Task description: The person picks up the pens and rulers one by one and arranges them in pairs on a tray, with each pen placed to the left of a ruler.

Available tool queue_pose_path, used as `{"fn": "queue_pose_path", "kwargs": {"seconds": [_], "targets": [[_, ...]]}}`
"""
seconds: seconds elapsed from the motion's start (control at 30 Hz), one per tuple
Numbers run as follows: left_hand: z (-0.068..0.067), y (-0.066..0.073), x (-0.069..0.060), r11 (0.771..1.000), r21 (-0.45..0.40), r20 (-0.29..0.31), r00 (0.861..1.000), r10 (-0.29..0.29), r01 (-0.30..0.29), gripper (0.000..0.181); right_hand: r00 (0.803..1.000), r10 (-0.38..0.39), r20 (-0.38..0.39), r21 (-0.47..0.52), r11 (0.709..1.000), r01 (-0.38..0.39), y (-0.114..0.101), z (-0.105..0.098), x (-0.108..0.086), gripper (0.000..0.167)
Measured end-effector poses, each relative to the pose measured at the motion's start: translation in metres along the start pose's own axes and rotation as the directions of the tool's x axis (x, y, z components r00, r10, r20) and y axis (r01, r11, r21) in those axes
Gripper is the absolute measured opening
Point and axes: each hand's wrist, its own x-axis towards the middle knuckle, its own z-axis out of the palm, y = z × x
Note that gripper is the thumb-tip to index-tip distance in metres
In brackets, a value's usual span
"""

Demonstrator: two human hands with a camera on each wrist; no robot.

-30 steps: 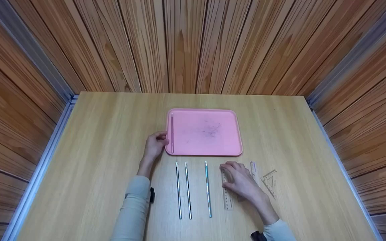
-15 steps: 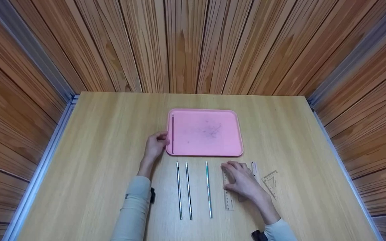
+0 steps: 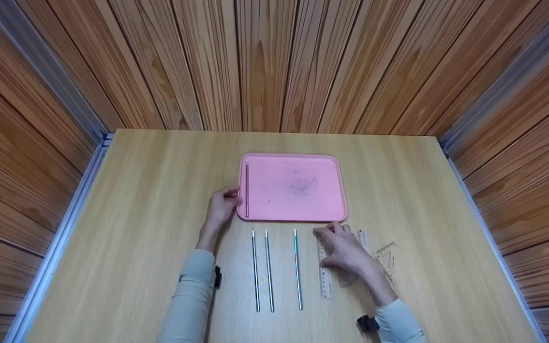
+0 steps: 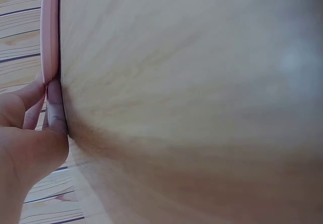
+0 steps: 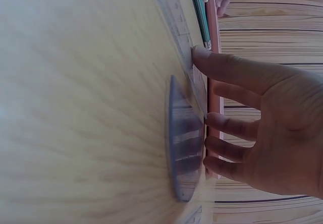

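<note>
At the left rim of the pink tray (image 3: 293,209), my left hand (image 3: 219,207) grips the edge; the left wrist view shows the fingers (image 4: 54,105) against the tray (image 4: 50,42). My right hand (image 3: 346,252) is spread over a clear ruler (image 3: 326,286), with the thumb touching or very near its side and the other fingertips by its far end. Beneath the palm is a clear, curved protractor (image 3: 346,278), plainer in the right wrist view, where the protractor (image 5: 174,148) lies beside the ruler (image 5: 174,19). One pencil (image 3: 247,190) lies along the tray's left side.
Three shiny pencils (image 3: 256,271) lie lengthwise between the forearms, below the tray. Partly behind my right hand is another ruler (image 3: 362,238), with a clear set square (image 3: 385,261) to its right. Wooden walls surround the table on three sides.
My right hand has shifted slightly toward the tray, and more of the protractor shows beneath it. My left hand has stayed at the tray's rim.
</note>
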Motion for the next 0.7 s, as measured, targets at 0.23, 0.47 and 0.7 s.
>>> {"fn": "queue_pose_path", "kwargs": {"seconds": [0.23, 0.47, 0.7], "targets": [[-0.0004, -0.0002, 0.0010, 1.000, 0.012, 0.000, 1.000, 0.001, -0.001, 0.037, 1.000, 0.003, 0.027, 0.094, 0.996, -0.006, 0.0024, -0.0010, 0.0039, 0.085], [-0.0012, 0.0008, 0.0012, 1.000, 0.002, 0.003, 1.000, -0.021, 0.021, 0.038, 0.999, -0.008, 0.038, 0.206, 0.979, 0.000, 0.0043, -0.0019, 0.0019, 0.083], [-0.0007, 0.0001, 0.0001, 1.000, 0.010, -0.001, 1.000, -0.001, 0.001, 0.037, 1.000, -0.024, 0.013, 0.263, 0.965, 0.020, 0.0030, -0.0022, -0.0005, 0.079]]}}
